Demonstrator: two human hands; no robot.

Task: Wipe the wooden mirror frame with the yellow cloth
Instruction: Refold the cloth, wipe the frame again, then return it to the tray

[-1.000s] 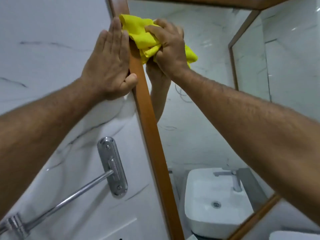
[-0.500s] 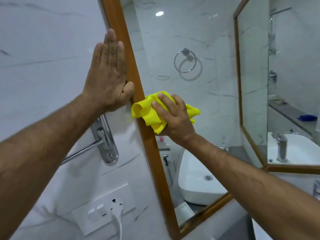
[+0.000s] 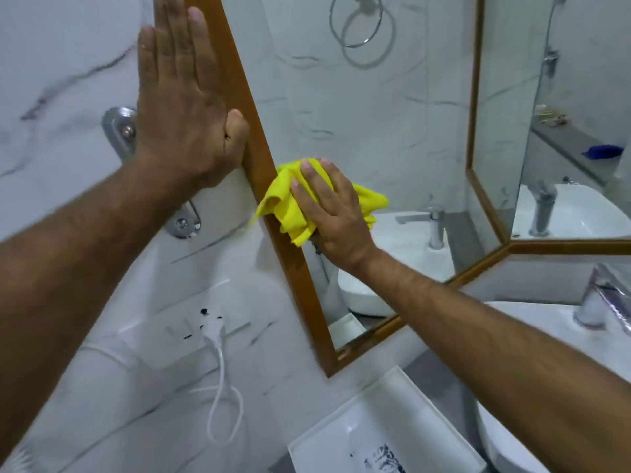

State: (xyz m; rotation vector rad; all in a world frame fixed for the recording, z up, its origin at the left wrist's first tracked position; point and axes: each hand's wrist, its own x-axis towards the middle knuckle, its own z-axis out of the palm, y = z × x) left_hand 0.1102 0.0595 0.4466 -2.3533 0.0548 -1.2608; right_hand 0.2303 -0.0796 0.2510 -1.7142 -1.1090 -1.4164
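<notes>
The wooden mirror frame (image 3: 297, 278) runs diagonally from the top centre down to a lower corner, then along the mirror's bottom edge. My right hand (image 3: 333, 213) presses the bunched yellow cloth (image 3: 283, 203) against the frame's left side, about halfway down. My left hand (image 3: 181, 107) lies flat on the marble wall with fingers straight, its thumb touching the frame's outer edge above the cloth. It holds nothing.
A chrome towel-bar mount (image 3: 124, 131) sits partly behind my left hand. A white wall socket (image 3: 191, 331) with a plugged-in white cable (image 3: 222, 377) is below. A white box (image 3: 382, 435) stands beneath the mirror corner, with a white basin (image 3: 532, 336) and chrome tap (image 3: 604, 298) to the right.
My right hand has slid the yellow cloth down the frame's left side from near the top corner. My left hand stays flat on the wall beside the frame. The view has tilted downward.
</notes>
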